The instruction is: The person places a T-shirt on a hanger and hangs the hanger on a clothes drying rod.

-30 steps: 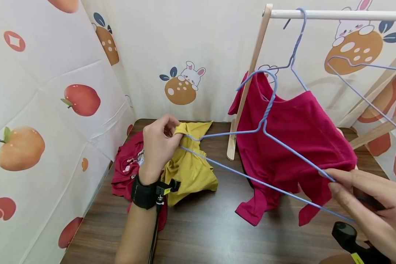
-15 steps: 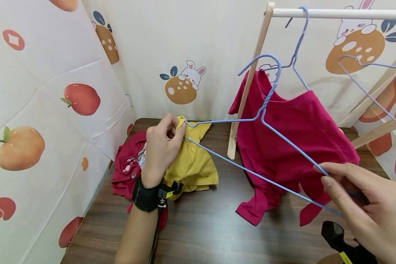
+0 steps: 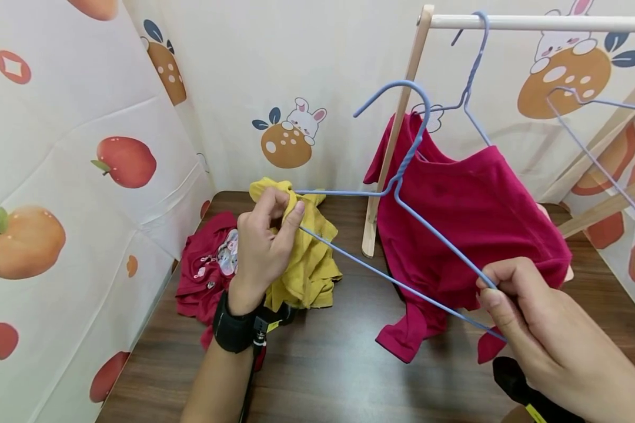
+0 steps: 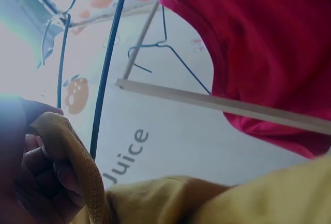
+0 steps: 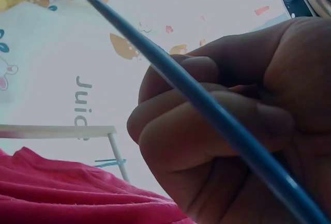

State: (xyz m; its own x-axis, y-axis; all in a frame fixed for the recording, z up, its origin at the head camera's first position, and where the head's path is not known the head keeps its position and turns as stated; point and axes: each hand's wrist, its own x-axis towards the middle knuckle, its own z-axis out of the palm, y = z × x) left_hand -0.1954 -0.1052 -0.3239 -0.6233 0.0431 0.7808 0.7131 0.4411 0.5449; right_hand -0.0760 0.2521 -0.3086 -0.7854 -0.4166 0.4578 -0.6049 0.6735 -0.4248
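Observation:
My left hand point(image 3: 264, 244) pinches the edge of a yellow garment point(image 3: 309, 273), which hangs in folds down to the table. A light blue wire hanger point(image 3: 405, 161) spans both hands, hook upward. Its left end passes into the yellow cloth by my left thumb, where it is hidden. With thumb and fingers, my right hand point(image 3: 540, 335) grips the hanger's right end. In the left wrist view, a band of yellow cloth point(image 4: 67, 146) runs across the left fingers. In the right wrist view, the hanger wire point(image 5: 207, 107) crosses the curled right fingers.
A magenta long-sleeved top point(image 3: 471, 217) hangs on another blue hanger point(image 3: 473, 76) from the white rail point(image 3: 550, 23) of a wooden rack. Further right is another hanger point(image 3: 587, 153). A crumpled dark red garment point(image 3: 203, 273) lies left on the brown table point(image 3: 344, 376).
My right hand and the hanger have moved left. The hanger's left end has gone further into the yellow garment, whose edge is now bunched around my left fingers.

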